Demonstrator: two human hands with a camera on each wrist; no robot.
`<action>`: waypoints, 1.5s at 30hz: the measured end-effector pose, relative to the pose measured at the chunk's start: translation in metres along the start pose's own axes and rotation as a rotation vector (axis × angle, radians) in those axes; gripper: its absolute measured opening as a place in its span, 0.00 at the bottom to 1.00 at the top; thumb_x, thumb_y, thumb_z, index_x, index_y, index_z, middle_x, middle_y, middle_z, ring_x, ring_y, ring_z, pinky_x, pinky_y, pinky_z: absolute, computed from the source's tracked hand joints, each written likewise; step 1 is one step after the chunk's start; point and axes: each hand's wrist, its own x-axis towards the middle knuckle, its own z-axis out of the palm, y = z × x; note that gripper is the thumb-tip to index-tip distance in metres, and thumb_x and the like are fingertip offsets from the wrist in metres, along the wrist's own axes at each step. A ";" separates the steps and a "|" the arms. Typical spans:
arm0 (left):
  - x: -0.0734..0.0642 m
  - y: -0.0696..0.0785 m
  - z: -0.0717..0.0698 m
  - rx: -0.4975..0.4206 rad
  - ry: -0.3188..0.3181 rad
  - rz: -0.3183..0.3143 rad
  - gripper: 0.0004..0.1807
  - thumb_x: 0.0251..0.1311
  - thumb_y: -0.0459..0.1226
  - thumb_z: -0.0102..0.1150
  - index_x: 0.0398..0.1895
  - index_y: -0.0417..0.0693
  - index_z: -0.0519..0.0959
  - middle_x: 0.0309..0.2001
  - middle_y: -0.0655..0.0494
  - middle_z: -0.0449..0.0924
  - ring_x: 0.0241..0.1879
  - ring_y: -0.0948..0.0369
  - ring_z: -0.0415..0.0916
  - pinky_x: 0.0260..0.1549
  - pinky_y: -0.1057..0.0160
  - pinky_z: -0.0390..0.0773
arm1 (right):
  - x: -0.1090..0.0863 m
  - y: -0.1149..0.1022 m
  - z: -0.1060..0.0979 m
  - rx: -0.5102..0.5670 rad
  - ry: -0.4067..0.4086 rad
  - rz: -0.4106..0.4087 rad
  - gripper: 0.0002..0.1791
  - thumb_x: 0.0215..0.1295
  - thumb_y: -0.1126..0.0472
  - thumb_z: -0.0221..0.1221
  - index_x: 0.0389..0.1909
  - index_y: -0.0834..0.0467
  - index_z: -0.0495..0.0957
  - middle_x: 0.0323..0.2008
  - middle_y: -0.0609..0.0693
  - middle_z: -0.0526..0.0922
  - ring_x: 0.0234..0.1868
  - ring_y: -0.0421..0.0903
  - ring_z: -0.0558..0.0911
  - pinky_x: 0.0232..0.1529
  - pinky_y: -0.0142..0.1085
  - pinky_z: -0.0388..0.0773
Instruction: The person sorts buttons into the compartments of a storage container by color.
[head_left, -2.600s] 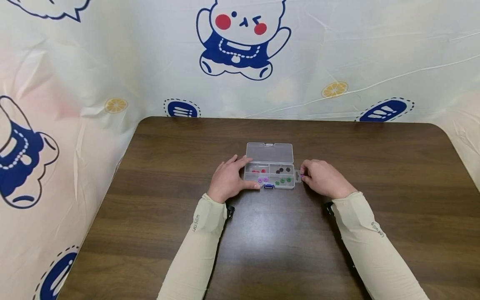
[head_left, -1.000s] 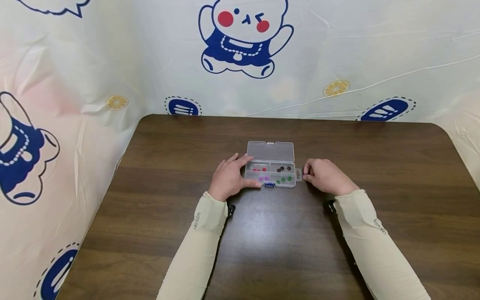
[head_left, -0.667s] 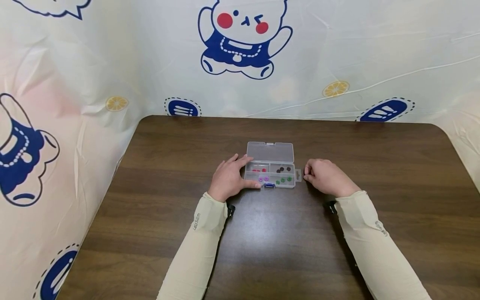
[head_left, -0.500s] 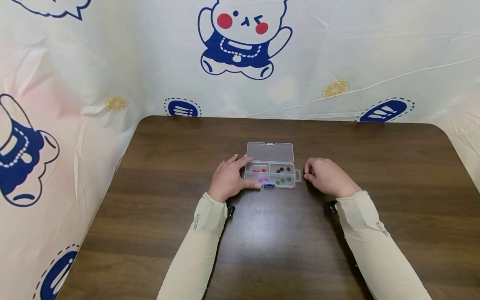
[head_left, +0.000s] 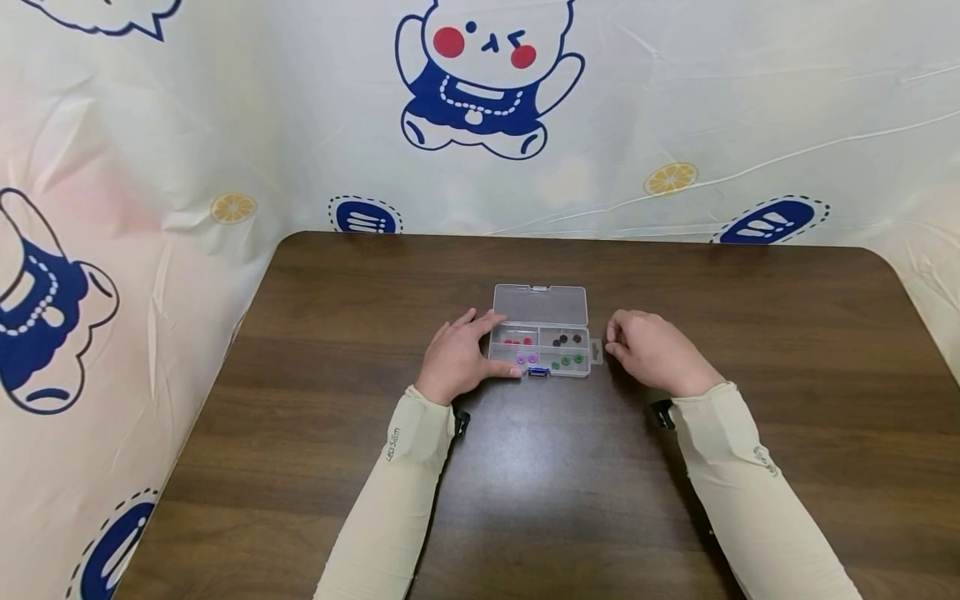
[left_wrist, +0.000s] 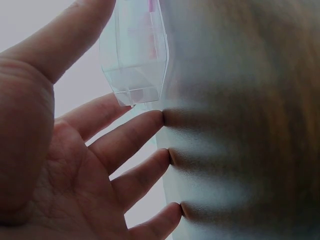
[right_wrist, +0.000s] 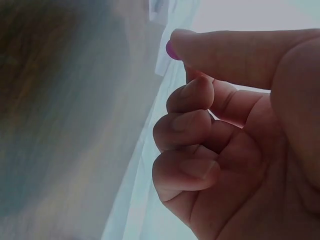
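A clear plastic compartment box [head_left: 570, 375] lies on the table with its lid [head_left: 540, 307] tipped back. Red pieces [head_left: 527, 341], dark brown pieces [head_left: 576, 338], purple pieces [head_left: 532, 358] and green pieces [head_left: 578, 358] sit in separate compartments. My left hand [head_left: 456, 358] holds the box's left end, thumb at the front edge and index finger at the back; the other fingertips rest on the table. Right of the box's hanging tab [head_left: 596, 352], my right hand [head_left: 654, 350] pinches a small purple round piece [right_wrist: 172, 51] between thumb and index finger. The fingers mostly hide it.
The brown wooden table [head_left: 337, 417] extends on all sides of the box. A white printed cloth [head_left: 300, 108] hangs along its back and left edges. A blue latch [head_left: 537, 372] is on the box's front side.
My right hand has shifted slightly right from the box's tab and risen a little; the purple piece has gone from sight in the head view. My left hand keeps its place.
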 end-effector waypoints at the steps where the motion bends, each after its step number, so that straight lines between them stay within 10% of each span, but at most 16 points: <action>1: 0.000 0.000 0.000 -0.001 0.000 0.000 0.49 0.45 0.58 0.77 0.72 0.56 0.71 0.73 0.56 0.66 0.77 0.53 0.53 0.74 0.45 0.49 | 0.000 -0.001 0.000 -0.003 0.003 -0.003 0.03 0.67 0.67 0.61 0.33 0.61 0.77 0.27 0.50 0.77 0.29 0.48 0.75 0.35 0.44 0.76; 45: -0.001 0.000 0.000 0.006 0.022 0.022 0.49 0.44 0.58 0.78 0.72 0.54 0.72 0.73 0.54 0.67 0.76 0.51 0.55 0.73 0.42 0.52 | 0.016 -0.038 0.013 0.002 0.009 -0.047 0.06 0.67 0.66 0.62 0.31 0.58 0.75 0.28 0.49 0.76 0.31 0.47 0.75 0.36 0.42 0.75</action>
